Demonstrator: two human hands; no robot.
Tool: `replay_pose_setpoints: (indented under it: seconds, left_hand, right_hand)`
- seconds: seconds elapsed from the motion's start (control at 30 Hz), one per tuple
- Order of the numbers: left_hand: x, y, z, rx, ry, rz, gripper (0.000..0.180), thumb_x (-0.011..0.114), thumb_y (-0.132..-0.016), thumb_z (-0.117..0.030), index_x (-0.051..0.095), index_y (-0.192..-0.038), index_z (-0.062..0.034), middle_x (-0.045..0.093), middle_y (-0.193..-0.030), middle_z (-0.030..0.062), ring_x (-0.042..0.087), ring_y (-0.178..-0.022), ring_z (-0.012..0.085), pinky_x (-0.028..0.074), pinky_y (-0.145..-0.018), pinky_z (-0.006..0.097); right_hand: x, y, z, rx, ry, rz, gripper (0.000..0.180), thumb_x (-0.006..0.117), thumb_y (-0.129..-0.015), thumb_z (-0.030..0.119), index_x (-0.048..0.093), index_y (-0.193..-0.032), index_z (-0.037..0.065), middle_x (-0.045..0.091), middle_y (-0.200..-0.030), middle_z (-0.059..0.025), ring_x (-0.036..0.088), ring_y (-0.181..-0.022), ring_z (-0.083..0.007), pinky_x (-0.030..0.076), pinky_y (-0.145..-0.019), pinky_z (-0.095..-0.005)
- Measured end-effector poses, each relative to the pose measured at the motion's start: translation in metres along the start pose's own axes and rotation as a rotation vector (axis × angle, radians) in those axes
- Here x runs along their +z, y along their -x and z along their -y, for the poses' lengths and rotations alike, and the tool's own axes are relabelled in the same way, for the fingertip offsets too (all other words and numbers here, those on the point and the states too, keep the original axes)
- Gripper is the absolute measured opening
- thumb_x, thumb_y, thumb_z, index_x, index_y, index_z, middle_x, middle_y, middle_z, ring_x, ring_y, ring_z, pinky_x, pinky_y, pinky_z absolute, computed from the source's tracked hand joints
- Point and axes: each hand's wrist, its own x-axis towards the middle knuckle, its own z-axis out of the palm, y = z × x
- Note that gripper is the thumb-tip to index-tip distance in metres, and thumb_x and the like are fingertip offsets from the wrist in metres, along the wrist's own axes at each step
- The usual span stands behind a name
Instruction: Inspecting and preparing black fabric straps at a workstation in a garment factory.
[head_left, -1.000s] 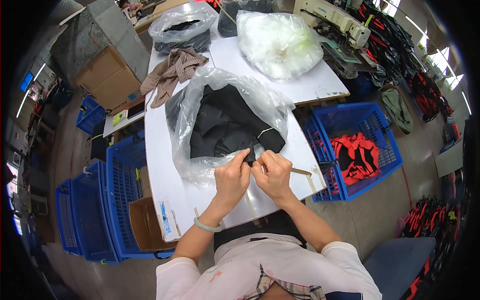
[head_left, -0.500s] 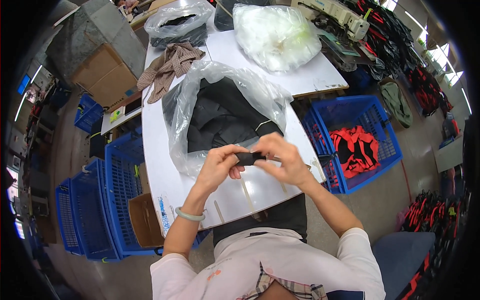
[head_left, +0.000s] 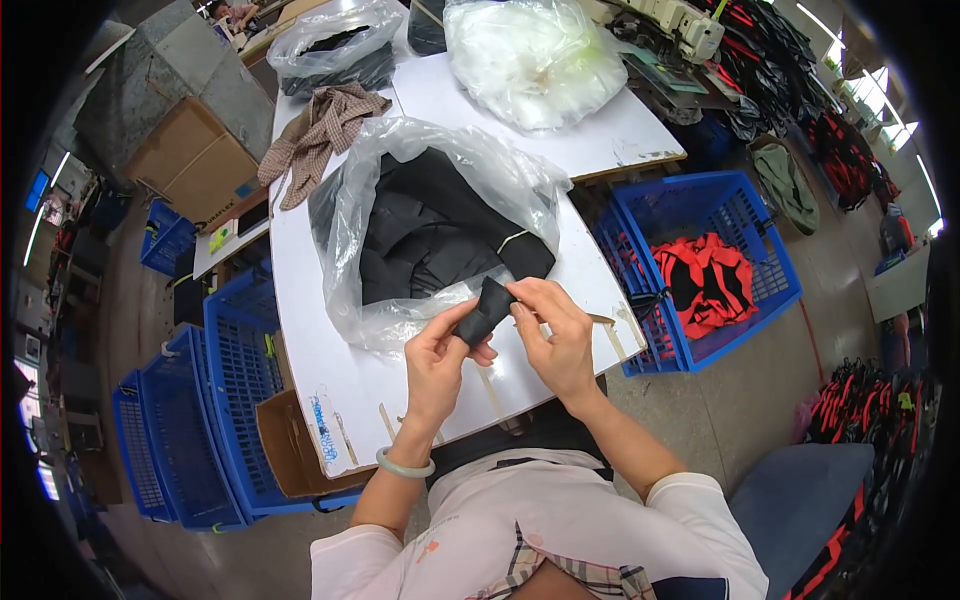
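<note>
Near the table's front edge, my left hand (head_left: 437, 362) grips a small folded black fabric piece (head_left: 484, 313) between thumb and fingers. The fingertips of my right hand (head_left: 556, 338) pinch the upper right edge of the same piece. A thin brownish thing (head_left: 602, 320) shows just beyond the right hand; whether it lies on the table or is held, I cannot tell. Just beyond my hands, a clear plastic bag (head_left: 345, 285) lies open on the white table (head_left: 330, 385). Many dark fabric pieces (head_left: 425, 240) fill it.
A checked cloth (head_left: 325, 135), another bag of dark pieces (head_left: 340, 60) and a stuffed translucent bag (head_left: 535, 65) lie farther back. A blue crate (head_left: 735, 190) with red and black pieces (head_left: 705, 285) stands right; blue crates (head_left: 180, 430) and a cardboard box (head_left: 290, 440) stand left. A sewing machine (head_left: 690, 25) is back right.
The black piece has turned from roughly level to a steep tilt, with its upper end raised. My right hand has shifted slightly right and lower, and the left hand also sits slightly right.
</note>
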Motion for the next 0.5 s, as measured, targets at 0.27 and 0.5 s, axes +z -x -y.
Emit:
replay_pose_setpoints:
  seconds: [0.27, 0.5]
  left_hand:
    - [-0.001, 0.003, -0.004, 0.093, -0.142, -0.003, 0.03, 0.043, -0.088, 0.006, 0.062, -0.11, -0.0008, 0.058, -0.074, 0.0067, 0.054, -0.054, 0.0087, 0.042, -0.047, 0.019]
    - [-0.01, -0.005, -0.016, 0.24, -0.391, 0.109, 0.033, 0.041, -0.085, 0.011, 0.065, -0.105, -0.0011, 0.055, -0.076, 0.0035, 0.05, -0.052, 0.0071, 0.039, -0.046, 0.019]
  right_hand:
    - [-0.009, -0.001, -0.006, 0.257, -0.611, 0.145, 0.009, 0.068, -0.074, -0.001, 0.064, -0.082, -0.001, 0.053, -0.121, -0.0138, 0.054, -0.108, -0.0228, 0.044, -0.089, -0.0304]
    - [-0.012, -0.004, -0.011, 0.369, -0.746, 0.309, 0.016, 0.068, -0.074, 0.001, 0.067, -0.089, -0.002, 0.056, -0.119, -0.0165, 0.052, -0.108, -0.0197, 0.042, -0.092, -0.0319]
